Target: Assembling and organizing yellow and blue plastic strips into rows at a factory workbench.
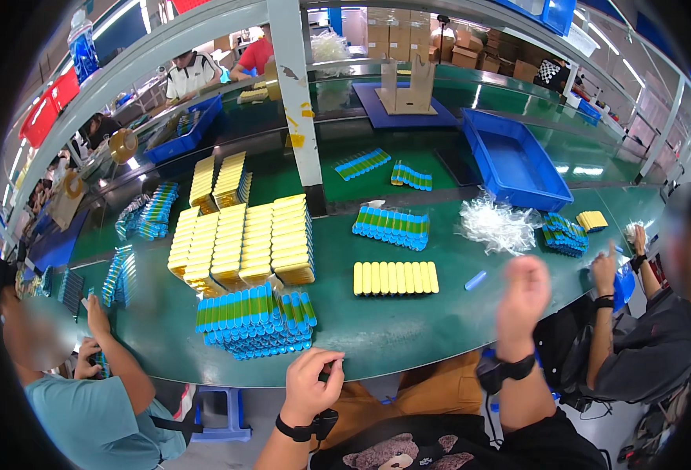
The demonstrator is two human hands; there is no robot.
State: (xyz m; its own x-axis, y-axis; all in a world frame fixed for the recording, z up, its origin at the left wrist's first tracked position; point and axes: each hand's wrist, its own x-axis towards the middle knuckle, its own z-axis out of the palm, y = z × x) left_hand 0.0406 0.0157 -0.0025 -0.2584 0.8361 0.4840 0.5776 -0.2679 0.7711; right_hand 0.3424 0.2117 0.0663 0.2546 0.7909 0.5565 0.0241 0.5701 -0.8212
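My left hand is at the table's near edge with its fingers curled and thumb close to the forefinger. Whatever it may pinch is too small to make out. Just beyond it sits a stack of blue-and-green flat strip packs. My right hand is raised at the right, its fingers smeared by motion. Nearest to it lie a small translucent blue sleeve and a heap of clear plastic film pieces. A row of yellow-topped packs lies between my hands, apart from both.
Tall stacks of yellow packs stand at centre left. More blue-green packs lie beyond the row. A blue tray is at the far right, and a grey post rises mid-table. Co-workers sit on both sides.
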